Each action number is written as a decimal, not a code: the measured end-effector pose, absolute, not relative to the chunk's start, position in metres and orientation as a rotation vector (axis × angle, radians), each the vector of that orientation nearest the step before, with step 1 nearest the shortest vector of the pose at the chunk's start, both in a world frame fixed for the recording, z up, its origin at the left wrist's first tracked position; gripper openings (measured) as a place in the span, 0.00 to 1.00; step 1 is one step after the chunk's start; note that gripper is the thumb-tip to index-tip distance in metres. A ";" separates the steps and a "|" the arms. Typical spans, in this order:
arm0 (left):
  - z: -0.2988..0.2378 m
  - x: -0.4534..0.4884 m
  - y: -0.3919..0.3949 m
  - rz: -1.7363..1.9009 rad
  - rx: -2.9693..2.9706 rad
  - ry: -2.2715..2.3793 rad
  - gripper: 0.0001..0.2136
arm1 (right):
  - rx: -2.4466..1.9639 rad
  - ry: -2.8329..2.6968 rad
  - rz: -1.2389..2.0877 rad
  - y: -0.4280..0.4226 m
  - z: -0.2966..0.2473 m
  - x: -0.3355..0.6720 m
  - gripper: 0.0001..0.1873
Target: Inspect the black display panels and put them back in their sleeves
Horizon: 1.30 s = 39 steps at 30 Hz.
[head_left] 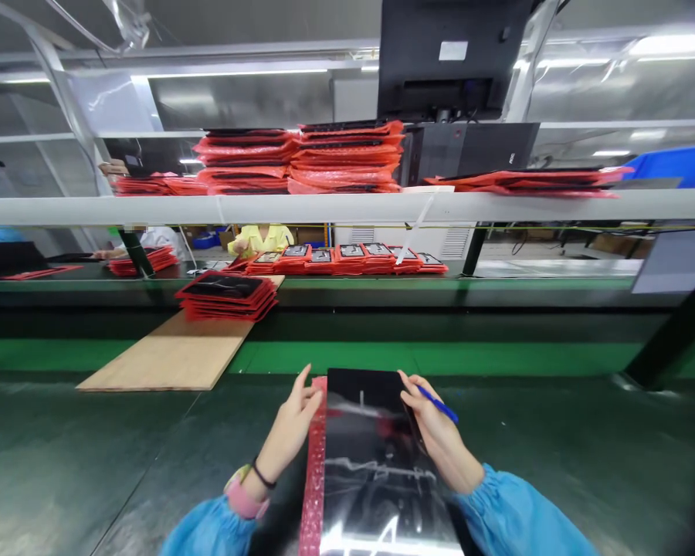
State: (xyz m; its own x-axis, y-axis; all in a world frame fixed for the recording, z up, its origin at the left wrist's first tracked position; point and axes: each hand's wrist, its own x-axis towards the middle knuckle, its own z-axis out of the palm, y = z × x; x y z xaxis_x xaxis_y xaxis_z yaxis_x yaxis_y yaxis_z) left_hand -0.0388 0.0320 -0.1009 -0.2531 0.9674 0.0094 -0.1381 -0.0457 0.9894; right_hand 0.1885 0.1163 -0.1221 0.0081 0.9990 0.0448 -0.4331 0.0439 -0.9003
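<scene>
A glossy black flat panel point(376, 440) under clear film lies in front of me on the dark table. Red bubble wrap point(314, 471) shows along its left side. My left hand point(293, 428) is at the upper left edge, fingers apart and index finger pointing up; its fingertips are at the bubble wrap. At the panel's upper right corner, my right hand point(437, 428) grips the edge between thumb and fingers. A blue pen point(439, 404) is tucked in that same hand, sticking out to the right.
A wooden board point(167, 359) lies ahead left, with a stack of red-wrapped panels point(225, 296) on its far end. A shelf rail point(324, 208) crosses above, bearing more stacks point(347, 158) and a monitor point(452, 62). Co-workers sit beyond; a green post point(677, 332) stands right.
</scene>
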 end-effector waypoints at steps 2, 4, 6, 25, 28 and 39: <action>-0.122 -0.054 0.025 1.400 1.008 1.393 0.17 | -0.860 -0.932 1.291 0.111 -0.135 0.187 0.14; -0.139 -0.060 0.017 1.261 1.015 1.467 0.11 | -0.870 -0.999 1.217 0.105 -0.144 0.182 0.11; -0.151 -0.060 0.010 1.119 1.003 1.497 0.12 | -0.874 -1.103 1.148 0.101 -0.148 0.178 0.10; -0.162 -0.053 0.010 0.903 0.832 1.484 0.30 | -1.138 -1.596 0.915 0.181 -0.189 0.274 0.09; -0.155 -0.053 0.005 0.898 0.817 1.464 0.29 | -1.145 -1.582 0.857 0.178 -0.186 0.274 0.13; -0.138 -0.046 -0.010 0.970 0.693 1.331 0.24 | -0.939 -1.784 0.733 0.076 -0.177 0.237 0.10</action>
State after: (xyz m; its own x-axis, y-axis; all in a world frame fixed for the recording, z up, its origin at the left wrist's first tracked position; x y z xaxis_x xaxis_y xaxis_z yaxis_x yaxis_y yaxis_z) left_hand -0.0462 -0.0100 -0.1384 -0.0321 0.8810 -0.4720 -0.1797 0.4594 0.8698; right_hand 0.2372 0.0764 -0.1770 -0.2473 0.8489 0.4672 0.2749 0.5238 -0.8062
